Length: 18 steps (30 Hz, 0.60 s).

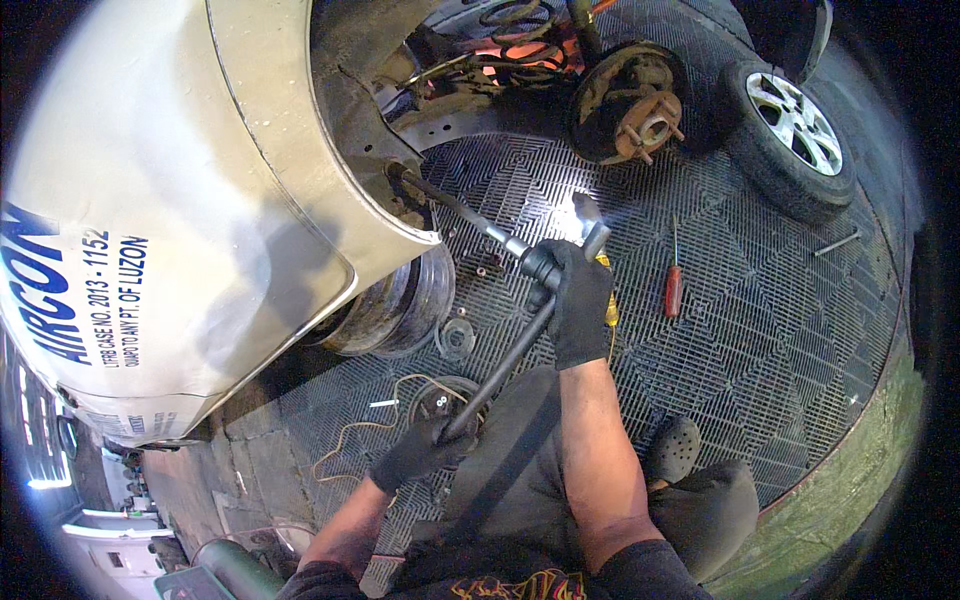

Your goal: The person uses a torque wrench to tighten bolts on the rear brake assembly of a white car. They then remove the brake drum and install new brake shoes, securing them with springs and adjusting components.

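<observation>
Grasping a wrench point(505, 365) by its handle in the left hand point(422, 455) and its head in the right hand point(583, 305), running between the two, meeting a rod point(465, 211) ahead. Apparently done removing the wheel point(797, 125), beyond the right hand; not yet refitted.

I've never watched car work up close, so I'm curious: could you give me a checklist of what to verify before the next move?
1. Hands protected: ok; left hand and right hand wear dark gloves.
2. Two-handed hold on the bar: ok; left hand near its lower end, right hand near where it meets the extension.
3. Far end of the extension seated: cannot tell; too dark there.
4. Floor mat free of loose tools: not ok; a red screwdriver lies there.
5. Vehicle securely supported: cannot tell; what carries it is not clearly shown.
</observation>
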### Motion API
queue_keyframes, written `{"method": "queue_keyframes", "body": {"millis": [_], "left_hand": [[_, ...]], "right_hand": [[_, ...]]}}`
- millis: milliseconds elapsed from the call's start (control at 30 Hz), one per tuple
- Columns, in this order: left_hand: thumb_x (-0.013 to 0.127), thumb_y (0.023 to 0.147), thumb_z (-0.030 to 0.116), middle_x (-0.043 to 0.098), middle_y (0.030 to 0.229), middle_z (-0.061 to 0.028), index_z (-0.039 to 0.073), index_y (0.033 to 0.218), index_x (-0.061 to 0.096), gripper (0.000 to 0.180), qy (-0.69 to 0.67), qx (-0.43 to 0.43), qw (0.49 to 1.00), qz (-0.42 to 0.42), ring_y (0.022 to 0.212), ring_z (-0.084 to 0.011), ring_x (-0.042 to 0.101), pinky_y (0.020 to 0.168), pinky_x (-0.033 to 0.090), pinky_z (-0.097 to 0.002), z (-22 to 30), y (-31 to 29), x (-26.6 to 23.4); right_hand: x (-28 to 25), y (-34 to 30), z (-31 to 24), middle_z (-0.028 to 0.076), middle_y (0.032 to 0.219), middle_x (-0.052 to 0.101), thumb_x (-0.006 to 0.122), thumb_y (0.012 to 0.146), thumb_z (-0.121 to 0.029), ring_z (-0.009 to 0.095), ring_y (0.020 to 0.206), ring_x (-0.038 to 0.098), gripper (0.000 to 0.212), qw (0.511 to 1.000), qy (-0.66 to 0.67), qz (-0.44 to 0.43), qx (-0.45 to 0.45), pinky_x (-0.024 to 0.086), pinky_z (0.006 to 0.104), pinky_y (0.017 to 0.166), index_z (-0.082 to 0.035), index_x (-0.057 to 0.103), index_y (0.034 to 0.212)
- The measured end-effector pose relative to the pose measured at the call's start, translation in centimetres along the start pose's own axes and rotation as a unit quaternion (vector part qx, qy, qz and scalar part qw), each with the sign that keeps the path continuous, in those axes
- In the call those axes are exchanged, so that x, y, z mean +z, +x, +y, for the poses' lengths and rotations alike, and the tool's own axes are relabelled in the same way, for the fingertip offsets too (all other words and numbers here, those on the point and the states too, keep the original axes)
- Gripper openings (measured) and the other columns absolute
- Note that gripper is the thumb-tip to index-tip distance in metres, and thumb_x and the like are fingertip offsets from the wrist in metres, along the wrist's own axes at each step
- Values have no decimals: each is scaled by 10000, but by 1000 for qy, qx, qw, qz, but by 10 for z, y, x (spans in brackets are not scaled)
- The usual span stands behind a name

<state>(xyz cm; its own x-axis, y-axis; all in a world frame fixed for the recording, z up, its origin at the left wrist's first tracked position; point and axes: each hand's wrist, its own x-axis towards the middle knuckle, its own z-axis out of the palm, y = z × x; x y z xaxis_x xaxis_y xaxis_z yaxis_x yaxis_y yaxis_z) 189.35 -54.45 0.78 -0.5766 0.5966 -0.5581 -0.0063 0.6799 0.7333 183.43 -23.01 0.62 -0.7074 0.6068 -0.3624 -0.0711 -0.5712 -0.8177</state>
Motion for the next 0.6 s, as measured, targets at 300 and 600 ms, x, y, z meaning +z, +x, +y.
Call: {"method": "queue_keyframes", "body": {"millis": [300,600], "left_hand": [[645,1017,270,655,1090,-32,27,1243,651,332,-220,-50,974,7,953,-148,610,778,520,-329,-73,-3,24],[800,872,384,679,689,-150,43,937,754,350,166,-54,962,208,601,-267,659,611,516,-411,17,-63,21]], "right_hand": [[-4,-3,-11,46,711,655,591,964,-272,115,475,548,285,999,-9,-23,26,463,256,432,-17,713,1002],[8,-4,-15,57,763,635,602,992,-249,124,530,581,233,996,-47,14,-80,460,270,470,-34,665,1056]]}}
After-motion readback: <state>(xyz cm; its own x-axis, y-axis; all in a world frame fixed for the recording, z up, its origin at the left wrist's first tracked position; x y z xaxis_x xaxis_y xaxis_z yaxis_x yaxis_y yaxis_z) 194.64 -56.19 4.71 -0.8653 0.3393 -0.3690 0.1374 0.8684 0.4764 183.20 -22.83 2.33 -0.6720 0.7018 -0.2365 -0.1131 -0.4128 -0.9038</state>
